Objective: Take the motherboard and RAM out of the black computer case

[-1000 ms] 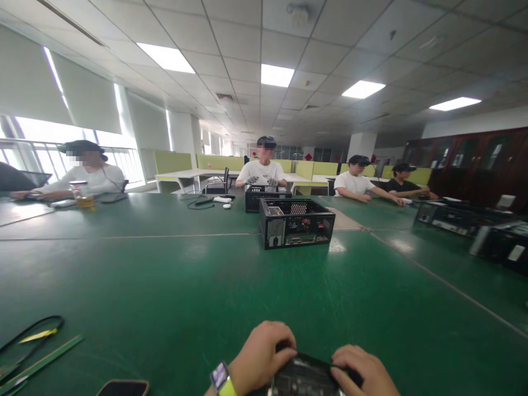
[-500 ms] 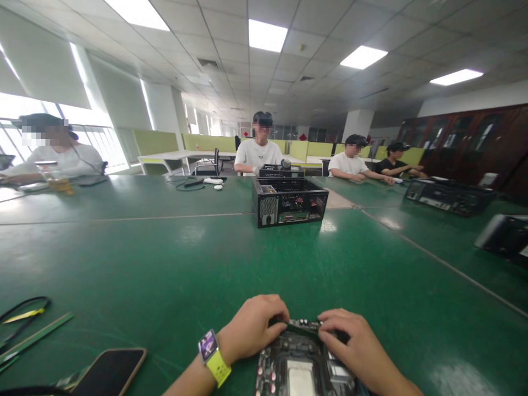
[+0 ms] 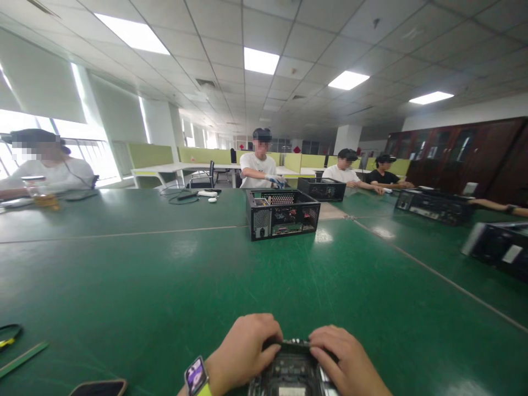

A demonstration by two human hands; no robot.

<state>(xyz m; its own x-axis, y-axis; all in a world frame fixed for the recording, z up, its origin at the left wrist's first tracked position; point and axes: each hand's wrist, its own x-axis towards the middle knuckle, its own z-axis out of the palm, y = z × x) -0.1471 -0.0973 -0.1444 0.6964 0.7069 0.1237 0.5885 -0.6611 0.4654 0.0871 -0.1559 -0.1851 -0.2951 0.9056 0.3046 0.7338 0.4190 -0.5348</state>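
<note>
Two hands rest on a motherboard [image 3: 291, 374] at the near edge of the green tabletop [image 3: 173, 286]. The left hand [image 3: 243, 352] curls over the board's far left corner, fingers bent and pressed down on it; a watch [image 3: 194, 377] sits on that wrist. The right hand [image 3: 342, 360] covers the far right corner the same way, fingers together. A phone [image 3: 99, 388] lies at the near edge to the left, and a green strip [image 3: 22, 358] lies by the left edge. An open computer case [image 3: 282, 213] stands mid-table, well apart from the hands. Other people sit along the far edge.
</note>
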